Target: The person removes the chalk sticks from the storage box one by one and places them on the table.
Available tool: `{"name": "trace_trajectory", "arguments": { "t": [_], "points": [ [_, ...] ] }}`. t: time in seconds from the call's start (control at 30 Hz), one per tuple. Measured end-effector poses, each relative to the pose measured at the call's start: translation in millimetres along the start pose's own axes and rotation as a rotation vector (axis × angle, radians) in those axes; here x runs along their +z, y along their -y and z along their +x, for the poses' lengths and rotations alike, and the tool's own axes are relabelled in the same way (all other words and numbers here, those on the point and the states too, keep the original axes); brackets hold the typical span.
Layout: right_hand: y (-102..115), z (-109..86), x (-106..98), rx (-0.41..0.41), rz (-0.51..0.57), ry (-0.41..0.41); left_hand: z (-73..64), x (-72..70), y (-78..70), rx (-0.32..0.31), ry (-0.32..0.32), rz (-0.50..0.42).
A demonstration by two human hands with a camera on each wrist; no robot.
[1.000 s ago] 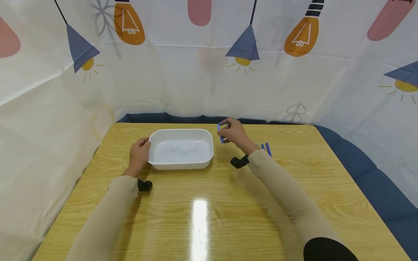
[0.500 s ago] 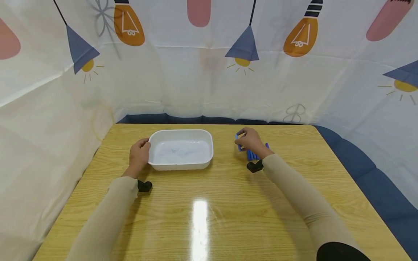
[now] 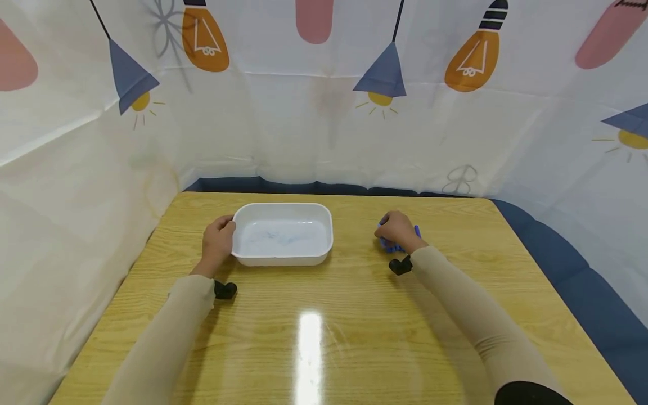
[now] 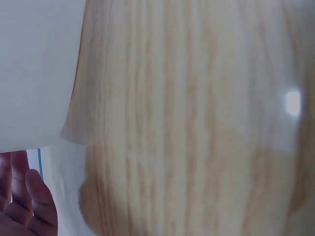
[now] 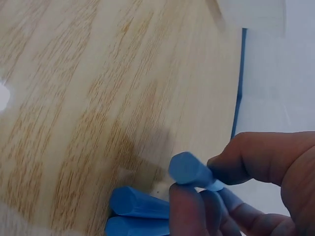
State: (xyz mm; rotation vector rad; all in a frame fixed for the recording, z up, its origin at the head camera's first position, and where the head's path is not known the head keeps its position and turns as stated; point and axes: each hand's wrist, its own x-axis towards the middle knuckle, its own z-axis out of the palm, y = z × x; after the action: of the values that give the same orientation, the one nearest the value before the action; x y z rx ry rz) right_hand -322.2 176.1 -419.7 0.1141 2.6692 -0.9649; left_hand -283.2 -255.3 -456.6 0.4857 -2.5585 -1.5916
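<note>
My left hand [image 3: 217,241] grips the left end of a white rectangular tray [image 3: 282,261], which has faint bluish marks on its floor. In the left wrist view, a few fingers [image 4: 39,196] show beside the tray's pale wall. To the tray's right, my right hand [image 3: 399,228] is low over a group of blue sticks [image 3: 418,232]. Seen from the right wrist, thumb and fingers pinch one blue six-sided stick [image 5: 186,168], its flat end towards the camera. Two more blue sticks [image 5: 140,202] lie side by side below it, partly behind the fingers.
Both items are on a wood-grain table [image 3: 263,326] with a bright reflection near its front. Behind it hangs a white cloth [image 3: 283,124] printed with lamps and bulbs. Dark blue padding [image 3: 547,242] runs along the right and far edges.
Holding a blue stick, my right hand has moved from beside the tray rightward and down to the other sticks. The left hand stays on the tray.
</note>
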Motion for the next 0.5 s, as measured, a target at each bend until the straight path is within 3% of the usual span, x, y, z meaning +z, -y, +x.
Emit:
{"name": "trace_trajectory", "arguments": {
  "t": [0.5],
  "points": [
    [-5.0, -0.2, 1.5, -0.02, -0.107, -0.011, -2.7, 1.0, -5.9, -0.015, 0.002, 0.022]
  ]
}}
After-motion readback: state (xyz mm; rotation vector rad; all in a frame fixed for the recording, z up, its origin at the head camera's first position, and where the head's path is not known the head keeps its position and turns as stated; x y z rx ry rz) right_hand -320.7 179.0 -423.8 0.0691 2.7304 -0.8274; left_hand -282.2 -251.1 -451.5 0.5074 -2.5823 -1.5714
